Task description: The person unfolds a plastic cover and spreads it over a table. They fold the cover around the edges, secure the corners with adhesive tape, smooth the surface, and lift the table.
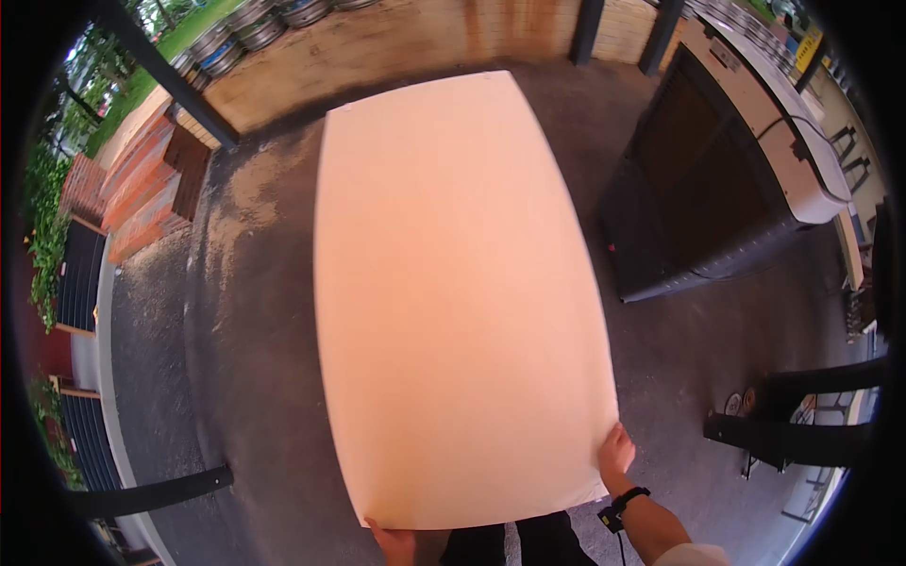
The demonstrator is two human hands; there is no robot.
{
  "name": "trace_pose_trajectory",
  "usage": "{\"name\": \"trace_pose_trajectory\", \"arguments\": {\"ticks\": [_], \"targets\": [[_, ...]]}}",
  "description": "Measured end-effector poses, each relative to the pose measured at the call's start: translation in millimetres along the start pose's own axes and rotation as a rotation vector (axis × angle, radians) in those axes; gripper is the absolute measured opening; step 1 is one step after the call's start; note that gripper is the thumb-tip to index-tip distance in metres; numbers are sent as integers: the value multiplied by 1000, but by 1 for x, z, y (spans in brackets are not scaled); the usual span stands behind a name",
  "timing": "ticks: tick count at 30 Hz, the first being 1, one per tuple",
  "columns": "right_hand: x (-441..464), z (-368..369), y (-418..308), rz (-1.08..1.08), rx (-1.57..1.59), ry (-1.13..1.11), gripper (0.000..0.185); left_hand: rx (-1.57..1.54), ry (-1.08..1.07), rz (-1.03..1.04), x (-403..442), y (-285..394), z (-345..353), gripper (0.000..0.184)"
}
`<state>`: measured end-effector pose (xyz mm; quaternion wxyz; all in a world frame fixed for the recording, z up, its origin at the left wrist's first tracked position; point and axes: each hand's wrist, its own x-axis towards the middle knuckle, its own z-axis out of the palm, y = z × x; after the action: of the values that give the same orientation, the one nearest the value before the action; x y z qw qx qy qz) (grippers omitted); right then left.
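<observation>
A large, pale rectangular panel [458, 292] stretches away from me, filling the middle of the head view. Its narrow near edge is in front of my legs. My left hand [392, 542] grips the near left corner, with the fingers partly hidden by the panel. On the right long edge, a little up from the near corner, my right hand [618, 453] is closed around the rim. A dark band with a small device [613, 517] is on my right wrist. The panel hides whatever lies beneath it.
A big dark machine with a light top [821, 179] stands to the right. Brick steps [146, 193] are at the left, and a low wall [377, 61] runs across the back, with metal kegs [255, 26] beyond it. Dark posts [170, 80] stand around the dark floor [255, 377].
</observation>
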<state>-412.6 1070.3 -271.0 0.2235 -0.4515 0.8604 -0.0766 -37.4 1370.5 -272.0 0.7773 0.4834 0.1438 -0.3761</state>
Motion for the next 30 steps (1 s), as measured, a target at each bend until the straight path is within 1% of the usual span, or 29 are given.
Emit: {"name": "trace_pose_trajectory", "arguments": {"ticks": [2, 5, 6, 8, 10, 12, 13, 14, 15, 16, 17, 18, 19, 20, 21, 22, 23, 24, 26, 27, 29, 30], "targets": [[-2, 3, -23, 13, 3, -32, 57, 29, -25, 15, 10, 6, -3, 63], [1, 7, -72, -60, 28, -97, 58, -146, 167, -94, 53, 20, -28, 60], [-5, 13, -81, -76, 17, -126, 58, -147, 201, -107, 61, 34, -23, 58], [-5, 21, -97, -98, 11, -136, 56, -178, 267, -125, 82, 59, 19, 54], [-23, 42, -97, -98, 14, -134, 54, -124, 51, -159, 99, 79, 16, 51], [-16, 75, -70, -242, 16, -55, 51, -116, 19, -173, 99, 90, 13, 47], [-7, 83, -54, -317, 17, -25, 50, -156, 27, -168, 98, 87, -3, 46], [-2, 84, -45, -338, 3, -39, 49, 597, -121, 102, 86, 72, -24, 45], [4, 84, -41, -359, -12, -49, 48, 95, 112, -122, 73, 69, -29, 51], [3, 73, -46, -333, -41, -96, 48, 35, 348, -239, 58, 66, -17, 69], [5, 65, -45, -304, -82, -142, 49, 131, 407, -242, 40, 56, -14, 74], [5, 60, -43, -380, -73, -119, 50, 250, 366, -269, 21, 40, -28, 67], [12, 56, -30, -457, -62, -103, 52, 391, 357, -296, -4, 26, -32, 50], [27, 52, -11, -503, -117, -127, 53, 568, 355, -312, -25, 10, -42, 31], [32, 56, 0, -547, -159, -140, 54, 918, 159, -180, -41, -26, -84, 22], [20, 54, -1, -503, -162, -209, 54, 938, 248, -204, -72, -27, -69, 20], [9, 44, -8, -455, -165, -261, 54, 964, 218, -214, -95, -48, -91, 27], [4, 35, -14, -402, -165, -301, 54, 1031, 109, -254, -114, -61, -110, 29], [17, 44, 0, -439, -138, -336, 54, 948, 198, -432, -151, -94, -141, 29], [24, 49, 7, -447, -123, -352, 54, 844, 289, -500, -161, -93, -148, 30], [30, 55, 7, -379, -29, -407, 54, 639, 450, -633, -181, -81, -149, 32], [33, 56, 7, -337, 20, -434, 54, 591, 502, -651, -183, -71, -148, 34]]}}
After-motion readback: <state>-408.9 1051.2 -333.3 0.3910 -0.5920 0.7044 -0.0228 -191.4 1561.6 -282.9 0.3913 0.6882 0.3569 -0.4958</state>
